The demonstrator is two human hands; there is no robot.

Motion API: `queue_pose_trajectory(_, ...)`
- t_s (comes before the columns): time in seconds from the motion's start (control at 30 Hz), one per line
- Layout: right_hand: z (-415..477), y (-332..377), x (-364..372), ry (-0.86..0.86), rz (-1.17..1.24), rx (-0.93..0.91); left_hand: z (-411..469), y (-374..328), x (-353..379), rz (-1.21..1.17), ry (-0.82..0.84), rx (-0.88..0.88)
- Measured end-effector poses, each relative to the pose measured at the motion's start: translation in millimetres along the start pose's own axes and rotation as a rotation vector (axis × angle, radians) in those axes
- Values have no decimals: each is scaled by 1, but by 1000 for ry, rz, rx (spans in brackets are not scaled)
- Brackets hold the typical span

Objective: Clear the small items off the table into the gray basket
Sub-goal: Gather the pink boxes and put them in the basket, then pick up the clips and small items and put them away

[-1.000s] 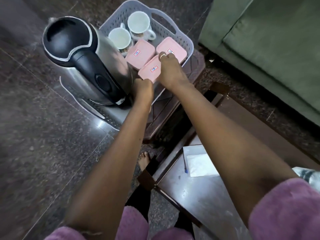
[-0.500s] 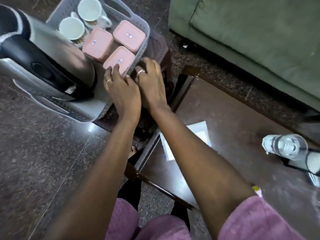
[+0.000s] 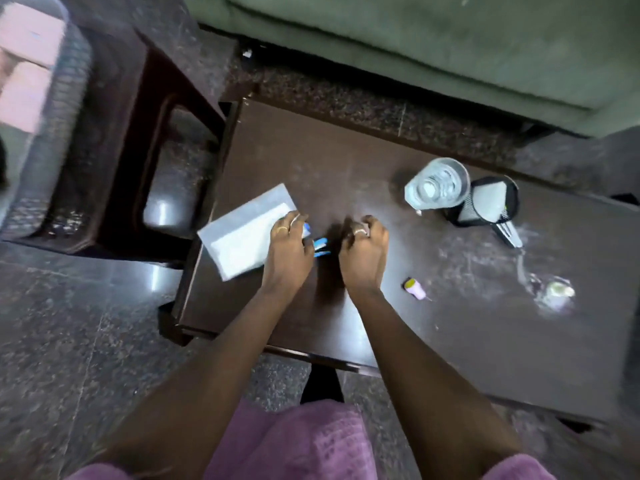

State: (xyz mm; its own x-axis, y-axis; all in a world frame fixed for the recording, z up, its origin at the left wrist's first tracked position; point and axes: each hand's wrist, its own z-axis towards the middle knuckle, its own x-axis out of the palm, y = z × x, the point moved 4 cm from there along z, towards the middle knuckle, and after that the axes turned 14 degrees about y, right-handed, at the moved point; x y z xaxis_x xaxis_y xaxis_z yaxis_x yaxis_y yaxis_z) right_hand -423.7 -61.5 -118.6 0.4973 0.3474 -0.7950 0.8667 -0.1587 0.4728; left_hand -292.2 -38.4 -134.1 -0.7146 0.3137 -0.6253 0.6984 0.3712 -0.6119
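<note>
Pens, blue, lie near the table's left edge beside an envelope. Left hand curls over them, grip unclear; right hand hovers loosely curled, empty.

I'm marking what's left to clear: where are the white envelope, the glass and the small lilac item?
white envelope [image 3: 242, 237], head view, middle of its face.
glass [image 3: 437, 183], head view, inside its open top.
small lilac item [image 3: 415, 289], head view, its lilac body.

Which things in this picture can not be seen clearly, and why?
- Blue item, head view: mostly hidden under the left hand; its kind is unclear.
- Gray basket, head view: blurred and cut by the left edge.
- Right hand: curled, so whether it holds anything is hidden.
</note>
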Motion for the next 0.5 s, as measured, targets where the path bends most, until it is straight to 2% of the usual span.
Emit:
queue_pose_trajectory(0.1, -10, -63, -20, -15, -49, 100, 5, -2, 31, 149, 39, -60)
queue_pose_trajectory(0.3, -10, -165, -88, -191, -119, 230, 7, -10, 55, 276, -74, -114)
queue_pose_trajectory(0.5, 29, -233, -130, -133, -162, 351, 4, -21, 78, 327, -35, -123)
